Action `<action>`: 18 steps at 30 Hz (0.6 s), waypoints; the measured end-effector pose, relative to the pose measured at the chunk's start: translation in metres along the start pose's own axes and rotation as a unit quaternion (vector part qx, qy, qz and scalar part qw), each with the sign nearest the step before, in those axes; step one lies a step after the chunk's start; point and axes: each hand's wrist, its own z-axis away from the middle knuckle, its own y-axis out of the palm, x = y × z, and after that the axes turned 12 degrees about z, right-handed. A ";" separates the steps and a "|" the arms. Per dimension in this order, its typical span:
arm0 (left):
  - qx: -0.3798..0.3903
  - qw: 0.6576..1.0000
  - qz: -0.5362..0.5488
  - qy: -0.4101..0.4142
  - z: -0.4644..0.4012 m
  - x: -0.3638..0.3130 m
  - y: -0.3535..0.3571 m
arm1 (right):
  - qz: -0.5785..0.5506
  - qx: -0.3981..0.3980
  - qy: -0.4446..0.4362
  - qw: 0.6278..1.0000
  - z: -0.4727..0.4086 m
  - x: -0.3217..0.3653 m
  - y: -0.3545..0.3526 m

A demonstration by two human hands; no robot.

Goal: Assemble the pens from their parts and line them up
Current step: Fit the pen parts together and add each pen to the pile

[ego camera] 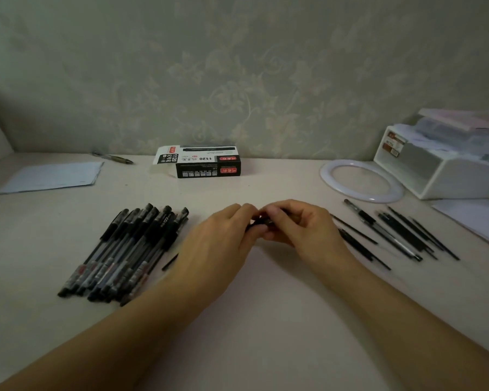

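Observation:
My left hand [220,238] and my right hand [297,224] meet above the middle of the white table [266,306], both pinching one black pen [261,222] between their fingertips. Most of that pen is hidden by the fingers; a dark end pokes out under my left wrist [170,262]. To the left lies a row of several assembled black capped pens [127,249], side by side and slanted. On the right lie several loose black refills [407,235] and one uncapped pen barrel [378,227].
A black and white pen box [206,162] stands open at the back centre. A sheet of paper [54,176] and a single pen [113,158] lie back left. A white ring [362,180] and a white storage box [446,165] sit at the right.

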 end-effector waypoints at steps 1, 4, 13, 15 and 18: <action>0.018 1.000 0.012 -0.008 0.000 0.002 0.000 | 0.023 -0.002 -0.012 1.000 0.000 -0.001 0.001; 0.067 0.997 -0.023 -0.009 0.001 0.003 0.002 | 0.129 -0.010 -0.031 0.991 0.000 -0.004 0.004; 0.074 0.997 0.011 -0.010 0.004 0.004 0.006 | 0.101 -0.005 -0.036 0.994 0.002 -0.002 0.004; 0.063 0.998 0.017 -0.009 0.003 0.006 0.004 | 0.089 -0.005 -0.038 0.995 0.002 -0.001 0.004; 0.049 0.999 -0.004 -0.019 0.003 0.009 0.001 | 0.081 -0.012 -0.042 0.996 0.002 -0.002 0.003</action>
